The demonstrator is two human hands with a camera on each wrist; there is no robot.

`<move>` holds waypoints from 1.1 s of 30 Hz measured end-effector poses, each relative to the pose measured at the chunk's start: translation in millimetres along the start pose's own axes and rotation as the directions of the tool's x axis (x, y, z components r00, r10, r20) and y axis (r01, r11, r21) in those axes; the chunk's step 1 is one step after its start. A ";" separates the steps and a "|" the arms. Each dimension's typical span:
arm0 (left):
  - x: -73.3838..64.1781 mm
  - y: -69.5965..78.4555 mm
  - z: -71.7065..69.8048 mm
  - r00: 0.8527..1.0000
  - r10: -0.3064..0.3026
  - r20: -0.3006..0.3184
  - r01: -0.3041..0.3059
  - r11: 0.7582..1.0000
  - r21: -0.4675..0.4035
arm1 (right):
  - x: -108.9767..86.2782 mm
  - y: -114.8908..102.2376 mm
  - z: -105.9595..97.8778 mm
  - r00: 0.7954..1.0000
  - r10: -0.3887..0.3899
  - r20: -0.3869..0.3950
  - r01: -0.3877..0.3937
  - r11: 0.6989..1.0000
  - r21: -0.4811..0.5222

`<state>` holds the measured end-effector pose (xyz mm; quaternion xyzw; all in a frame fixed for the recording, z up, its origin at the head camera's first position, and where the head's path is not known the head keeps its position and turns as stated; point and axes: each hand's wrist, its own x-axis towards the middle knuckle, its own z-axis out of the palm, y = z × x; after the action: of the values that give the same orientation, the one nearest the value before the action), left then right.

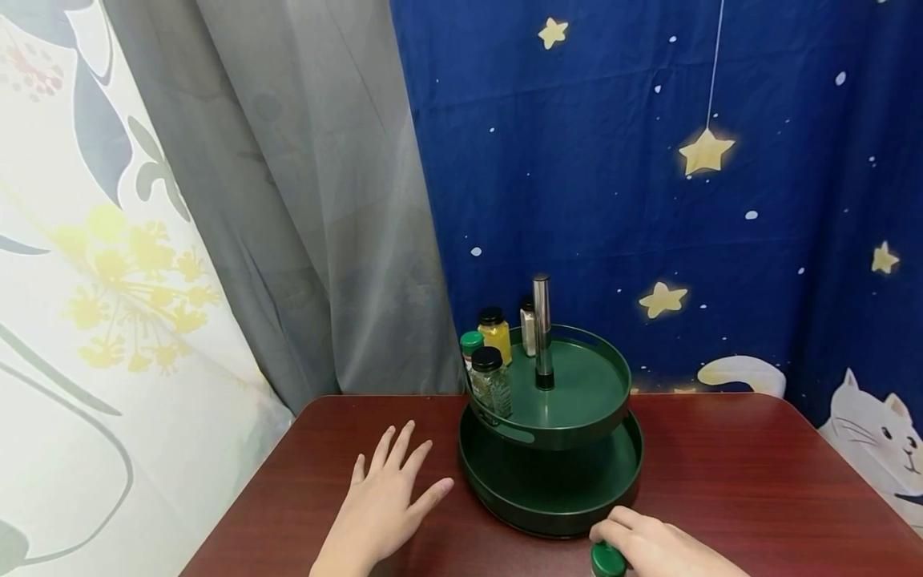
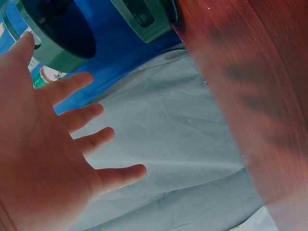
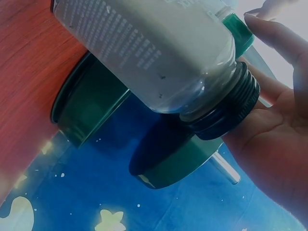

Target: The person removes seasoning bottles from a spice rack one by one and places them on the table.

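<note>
My right hand (image 1: 659, 546) holds a spice jar by its green cap (image 1: 608, 558), in front of the two-tier green turntable (image 1: 551, 513). The jar's body falls mostly below the head view's edge. In the right wrist view, fingers meet that green cap (image 3: 239, 34). Close to the camera there, a clear jar with a black lid (image 3: 226, 103) and printed white text, its contents greyish, overlaps the palm. My left hand (image 1: 382, 505) hovers left of the turntable, fingers spread and holding nothing; its bare palm (image 2: 43, 144) shows in the left wrist view.
On the upper tier's left side stand a green-capped jar (image 1: 472, 344), a jar of yellow powder (image 1: 494, 332) and a black-lidded jar of dried herbs (image 1: 490, 385). Another black-lidded jar (image 1: 528, 330) stands behind the metal post (image 1: 542, 328). Curtains hang behind the red-brown table (image 1: 728, 457).
</note>
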<state>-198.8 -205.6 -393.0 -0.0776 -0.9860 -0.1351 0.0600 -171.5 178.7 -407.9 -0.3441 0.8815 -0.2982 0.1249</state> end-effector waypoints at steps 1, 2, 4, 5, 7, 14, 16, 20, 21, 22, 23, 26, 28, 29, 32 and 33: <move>0.1 0.0 0.2 1.000 -0.001 0.001 0.001 1.000 0.000 | 0.0 -0.3 -0.1 1.000 0.004 0.002 -0.004 1.000 0.000; 0.2 0.0 0.3 1.000 -0.001 0.002 0.001 1.000 -0.001 | 0.0 -0.4 -0.3 1.000 0.007 0.003 -0.007 1.000 0.001; 0.1 0.0 0.4 1.000 -0.002 0.002 0.002 1.000 -0.002 | 0.2 -1.3 -0.7 1.000 0.014 0.005 -0.014 1.000 0.008; -0.1 0.0 0.3 1.000 -0.002 0.002 0.002 1.000 -0.003 | 0.5 -1.6 -1.1 1.000 0.016 0.007 -0.016 1.000 0.007; -0.3 -0.1 0.4 1.000 -0.003 0.001 0.003 1.000 -0.005 | 0.6 -2.2 -1.5 1.000 0.023 0.010 -0.023 1.000 0.006; -1.2 -1.2 0.9 1.000 0.000 -0.006 0.000 1.000 -0.001 | 0.1 -2.3 -2.4 1.000 0.019 0.012 -0.019 1.000 -0.006; -1.2 -1.2 0.9 1.000 0.003 -0.008 -0.003 1.000 0.001 | -0.1 -1.8 -2.3 1.000 0.011 0.007 -0.011 1.000 -0.011; -1.3 -0.9 0.5 1.000 -0.001 -0.007 0.001 1.000 0.001 | -0.2 -0.5 -1.7 1.000 0.004 0.003 -0.003 1.000 -0.018; -1.3 -0.8 0.5 1.000 -0.003 -0.006 0.003 1.000 0.001 | -0.1 0.0 -1.4 1.000 0.002 0.002 -0.002 1.000 -0.017; -1.3 -0.5 0.4 1.000 -0.004 -0.005 0.004 1.000 -0.001 | 0.1 0.6 -1.3 1.000 0.002 0.001 -0.002 1.000 -0.018; -1.3 -0.3 0.4 1.000 -0.005 -0.003 0.005 1.000 -0.002 | -0.1 1.0 -1.0 1.000 0.008 0.003 -0.008 1.000 -0.012; -1.3 0.4 1.0 1.000 -0.007 0.005 0.007 1.000 -0.006 | -0.5 2.9 0.4 1.000 0.017 0.006 -0.017 1.000 -0.001; -1.0 0.7 1.7 1.000 -0.008 0.012 0.008 1.000 -0.009 | -0.9 4.3 1.4 1.000 0.020 0.006 -0.020 1.000 0.000; -0.8 0.7 2.1 1.000 -0.008 0.014 0.008 1.000 -0.009 | -1.4 4.9 1.8 1.000 0.020 0.005 -0.020 1.000 0.000; 0.0 0.3 3.1 1.000 -0.008 0.015 0.008 1.000 -0.009 | -1.9 5.8 2.3 1.000 0.005 -0.004 -0.005 1.000 -0.014; 0.2 0.2 3.3 1.000 -0.007 0.014 0.007 1.000 -0.008 | -2.1 5.5 1.9 1.000 0.005 -0.009 -0.005 1.000 -0.018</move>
<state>-199.4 -204.5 -396.1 -0.0754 -0.9861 -0.1389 0.0521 -172.1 182.5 -412.8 -0.3418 0.8855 -0.2915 0.1186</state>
